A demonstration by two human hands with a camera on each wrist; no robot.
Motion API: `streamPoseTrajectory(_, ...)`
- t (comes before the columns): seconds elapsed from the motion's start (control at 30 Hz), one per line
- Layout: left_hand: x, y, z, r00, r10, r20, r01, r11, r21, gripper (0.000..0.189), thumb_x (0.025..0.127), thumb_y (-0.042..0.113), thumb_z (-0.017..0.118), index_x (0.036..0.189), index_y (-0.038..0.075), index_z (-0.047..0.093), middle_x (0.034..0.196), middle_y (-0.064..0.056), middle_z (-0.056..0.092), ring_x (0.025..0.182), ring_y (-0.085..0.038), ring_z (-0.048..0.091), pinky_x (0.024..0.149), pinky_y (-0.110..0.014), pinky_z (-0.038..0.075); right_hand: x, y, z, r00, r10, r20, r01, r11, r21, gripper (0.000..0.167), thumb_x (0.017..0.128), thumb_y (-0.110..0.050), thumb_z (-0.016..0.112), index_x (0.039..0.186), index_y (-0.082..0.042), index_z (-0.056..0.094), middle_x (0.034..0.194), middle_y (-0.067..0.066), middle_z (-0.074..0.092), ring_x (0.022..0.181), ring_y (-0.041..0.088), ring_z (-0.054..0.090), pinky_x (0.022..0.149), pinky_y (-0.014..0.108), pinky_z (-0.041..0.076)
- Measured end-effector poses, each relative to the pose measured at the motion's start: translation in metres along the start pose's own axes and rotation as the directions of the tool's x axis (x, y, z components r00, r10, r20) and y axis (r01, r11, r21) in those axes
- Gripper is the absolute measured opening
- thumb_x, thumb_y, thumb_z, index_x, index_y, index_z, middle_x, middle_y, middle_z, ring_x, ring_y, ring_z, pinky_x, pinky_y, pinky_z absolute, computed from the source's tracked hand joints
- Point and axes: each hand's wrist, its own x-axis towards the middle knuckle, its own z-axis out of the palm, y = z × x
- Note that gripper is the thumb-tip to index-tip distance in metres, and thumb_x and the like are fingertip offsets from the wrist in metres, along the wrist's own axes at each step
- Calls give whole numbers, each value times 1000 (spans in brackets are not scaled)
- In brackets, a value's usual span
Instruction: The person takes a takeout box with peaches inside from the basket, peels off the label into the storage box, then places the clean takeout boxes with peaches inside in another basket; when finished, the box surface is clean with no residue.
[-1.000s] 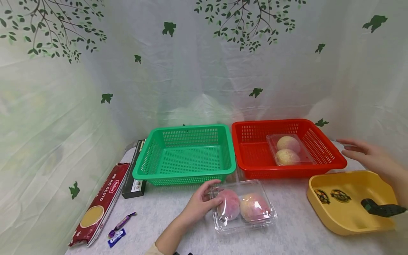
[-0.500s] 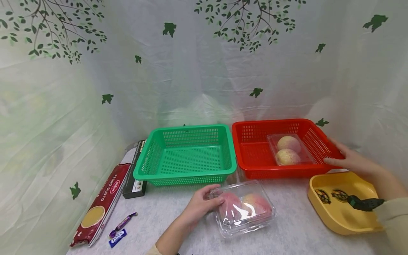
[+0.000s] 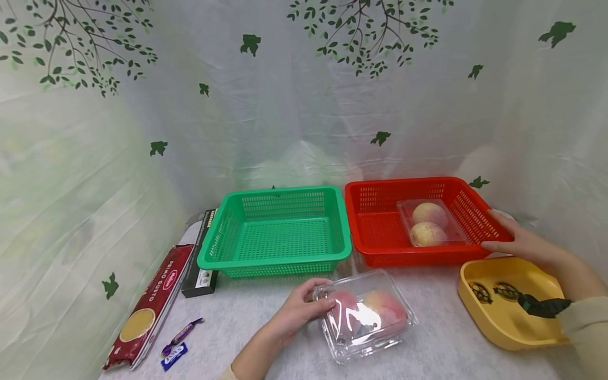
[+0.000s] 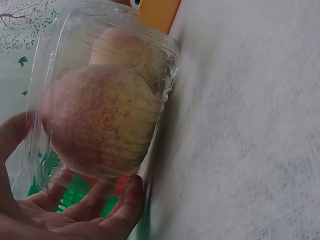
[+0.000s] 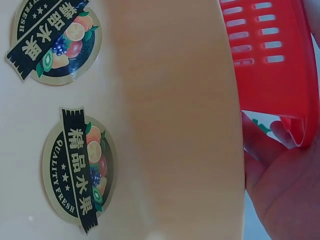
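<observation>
1. The clamshell [image 3: 368, 315] with two peaches sits on the table [image 3: 442, 338], in front of the gap between the two baskets, its left end tipped up off the cloth.
2. The left hand [image 3: 296, 311] grips that left end, thumb on top and fingers [image 4: 107, 210] curled beneath.
3. The right hand [image 3: 515, 240] holds the right front corner of the red basket [image 3: 380, 248], fingers wrapped round the rim.
4. Inside the red basket lies a second pack [image 3: 429, 221] of two peaches, toward its right side.
5. The green basket [image 3: 275, 264] stands just left of the red one.
6. A yellow tray [image 3: 503, 327] with two fruit stickers [image 5: 77, 170] lies near the right hand.
7. Far left lie a pasta packet [image 3: 149, 303], a dark box [image 3: 201, 261] and two candies [image 3: 178, 340].
</observation>
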Motion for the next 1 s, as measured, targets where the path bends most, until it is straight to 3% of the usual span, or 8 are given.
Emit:
streamPoseTrajectory(0.33, -3, 1, 10, 998, 41, 53, -38, 998, -52, 55, 88, 12, 74, 139, 6, 53, 128, -15, 66, 90, -11, 69, 75, -29, 59, -1, 3, 1, 1000, -7, 0, 7, 1000, 7, 95, 100, -39, 56, 158, -12, -13, 160, 37, -6, 125, 53, 28, 82, 36, 42)
streamPoseTrajectory(0.6, -4, 6, 11, 999, 31, 26, -30, 999, -45, 48, 88, 18, 73, 132, 2, 61, 127, -11, 67, 90, -13, 69, 74, -33, 61, -2, 1, 3, 1000, -7, -7, 8, 1000, 19, 93, 101, -38, 55, 158, -12, -14, 159, 38, -6, 124, 54, 27, 82, 35, 41)
streamPoseTrajectory(0.8, -9, 22, 15, 999, 36, 21, -34, 993, -113, 49, 90, 20, 72, 134, 3, 60, 133, -12, 66, 102, -15, 68, 77, -37, 61, -2, 0, 4, 1000, 2, -13, -2, 1000, 25, 94, 100, -37, 56, 158, -12, -14, 158, 38, -3, 122, 52, 31, 83, 33, 42)
streamPoseTrajectory(1.0, -7, 45, 17, 998, 47, -28, -52, 981, -185, 45, 91, 20, 71, 133, 3, 61, 127, -7, 70, 104, -12, 64, 74, -35, 58, -1, 2, 5, 1000, 9, -10, -8, 999, 40, 95, 100, -38, 56, 158, -13, -15, 158, 38, 0, 120, 49, 36, 82, 30, 47)
